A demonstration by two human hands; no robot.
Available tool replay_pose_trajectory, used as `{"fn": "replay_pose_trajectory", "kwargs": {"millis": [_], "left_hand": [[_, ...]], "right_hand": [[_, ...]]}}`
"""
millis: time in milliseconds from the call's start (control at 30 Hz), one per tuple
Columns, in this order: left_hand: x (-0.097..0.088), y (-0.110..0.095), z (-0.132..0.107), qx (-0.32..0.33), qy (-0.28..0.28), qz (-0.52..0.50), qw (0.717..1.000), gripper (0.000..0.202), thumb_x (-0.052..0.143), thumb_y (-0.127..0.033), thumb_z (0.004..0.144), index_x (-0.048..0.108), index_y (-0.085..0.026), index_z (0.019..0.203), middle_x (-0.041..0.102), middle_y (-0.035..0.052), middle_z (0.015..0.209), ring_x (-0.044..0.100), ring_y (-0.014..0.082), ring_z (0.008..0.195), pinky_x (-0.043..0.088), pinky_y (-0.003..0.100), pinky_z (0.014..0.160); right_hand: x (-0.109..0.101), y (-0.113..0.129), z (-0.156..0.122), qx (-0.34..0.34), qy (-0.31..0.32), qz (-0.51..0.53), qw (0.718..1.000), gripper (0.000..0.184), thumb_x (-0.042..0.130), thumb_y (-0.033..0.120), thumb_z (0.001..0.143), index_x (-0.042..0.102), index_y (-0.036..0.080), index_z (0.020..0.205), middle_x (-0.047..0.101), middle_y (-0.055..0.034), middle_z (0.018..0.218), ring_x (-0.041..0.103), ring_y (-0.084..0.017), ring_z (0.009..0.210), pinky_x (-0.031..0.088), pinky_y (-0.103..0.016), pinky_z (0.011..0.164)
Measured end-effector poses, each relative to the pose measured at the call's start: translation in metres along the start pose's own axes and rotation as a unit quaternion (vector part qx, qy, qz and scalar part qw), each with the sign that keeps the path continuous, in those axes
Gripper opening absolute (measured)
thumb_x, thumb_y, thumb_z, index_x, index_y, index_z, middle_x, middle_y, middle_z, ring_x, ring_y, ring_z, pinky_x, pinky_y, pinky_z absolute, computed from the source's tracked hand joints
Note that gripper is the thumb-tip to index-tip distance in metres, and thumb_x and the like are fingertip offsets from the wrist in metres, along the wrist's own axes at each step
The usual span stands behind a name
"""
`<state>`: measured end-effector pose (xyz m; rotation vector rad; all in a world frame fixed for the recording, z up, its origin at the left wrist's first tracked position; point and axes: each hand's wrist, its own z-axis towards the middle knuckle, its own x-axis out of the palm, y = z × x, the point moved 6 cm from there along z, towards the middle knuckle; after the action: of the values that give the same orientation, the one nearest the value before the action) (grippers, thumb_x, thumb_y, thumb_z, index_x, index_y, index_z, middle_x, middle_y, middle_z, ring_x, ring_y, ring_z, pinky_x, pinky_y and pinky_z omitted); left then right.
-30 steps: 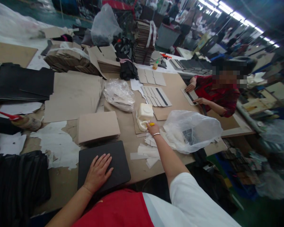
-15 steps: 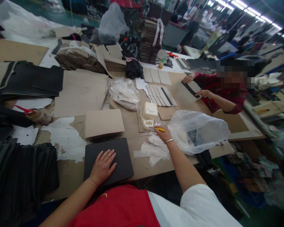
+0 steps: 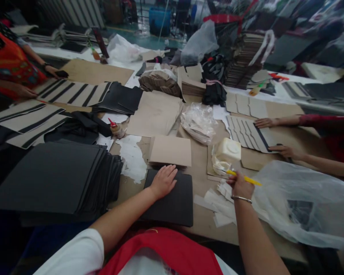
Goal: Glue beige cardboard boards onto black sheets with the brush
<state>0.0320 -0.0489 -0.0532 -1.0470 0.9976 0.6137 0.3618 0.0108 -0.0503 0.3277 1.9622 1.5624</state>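
Observation:
My left hand (image 3: pixel 164 181) lies flat, fingers stretched, on the upper part of a black rectangular panel (image 3: pixel 177 204) at the table's front. Just beyond that panel is a small stack of beige boards (image 3: pixel 171 149). Between the fingers of my right hand (image 3: pixel 241 188) is a thin brush with a yellow handle (image 3: pixel 250 181). Its tip is at the opening of a cut white plastic container (image 3: pixel 229 149), where the bristles are hard to make out. White paper strips (image 3: pixel 215 200) lie loosely between the panel and my right wrist.
A tall pile of black panels (image 3: pixel 51 175) stands on the left, near a red-capped glue bottle (image 3: pixel 117 129). A clear plastic bag (image 3: pixel 304 206) spreads on the right. Co-workers' hands (image 3: pixel 288 152) handle striped boards (image 3: pixel 248 131) at right, with another person (image 3: pixel 14 65) at far left.
My view has swung left. On the black panel, my left hand has slid toward its far edge. My right hand keeps the brush at the container. The right co-worker's board now lies among the striped boards.

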Motion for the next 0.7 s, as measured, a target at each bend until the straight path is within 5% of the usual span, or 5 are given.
{"fn": "replay_pose_trajectory", "kwargs": {"millis": [200,300,400,533,700], "left_hand": [[0.02,0.021,0.04,-0.056,0.056,0.047,0.996,0.056,0.05,-0.039,0.083,0.042,-0.011,0.131,0.041,0.017,0.139,0.033,0.0289,0.13,0.025,0.046,0.107],[0.025,0.025,0.042,-0.057,0.063,0.057,0.995,0.055,0.049,-0.042,0.083,0.046,-0.01,0.128,0.044,0.017,0.136,0.029,0.0301,0.132,0.023,0.047,0.107],[0.026,0.025,0.041,-0.044,0.056,0.066,0.995,0.054,0.049,-0.043,0.083,0.049,-0.01,0.126,0.047,0.0177,0.133,0.028,0.0305,0.132,0.021,0.047,0.108],[0.025,0.027,0.043,-0.05,0.059,0.055,0.996,0.052,0.049,-0.042,0.083,0.048,-0.012,0.126,0.046,0.017,0.134,0.036,0.0295,0.127,0.028,0.047,0.103],[0.017,0.025,0.046,-0.041,0.074,0.047,0.995,0.046,0.05,-0.038,0.083,0.05,-0.015,0.124,0.047,0.0142,0.134,0.04,0.0285,0.124,0.032,0.045,0.1]], "right_hand": [[0.183,0.075,-0.092,-0.064,0.326,-0.031,0.943,0.028,0.057,0.044,0.073,0.059,0.018,0.082,0.062,-0.0002,0.059,0.057,-0.011,0.045,0.049,-0.021,0.043],[0.242,0.087,-0.128,-0.11,0.416,-0.058,0.901,0.018,0.055,0.036,0.074,0.058,0.019,0.077,0.06,0.0016,0.055,0.058,-0.011,0.048,0.048,-0.019,0.046],[0.273,0.082,-0.131,-0.109,0.446,-0.08,0.885,0.015,0.053,0.033,0.075,0.057,0.019,0.076,0.057,0.0048,0.049,0.052,-0.009,0.04,0.043,-0.017,0.041],[0.293,0.081,-0.098,-0.086,0.381,-0.06,0.919,0.018,0.053,0.034,0.075,0.057,0.017,0.078,0.057,0.0045,0.051,0.051,-0.007,0.038,0.042,-0.015,0.038],[0.279,0.083,-0.052,-0.057,0.291,-0.038,0.954,0.018,0.054,0.032,0.077,0.057,0.016,0.083,0.057,0.0042,0.052,0.051,-0.007,0.039,0.044,-0.016,0.039]]}}
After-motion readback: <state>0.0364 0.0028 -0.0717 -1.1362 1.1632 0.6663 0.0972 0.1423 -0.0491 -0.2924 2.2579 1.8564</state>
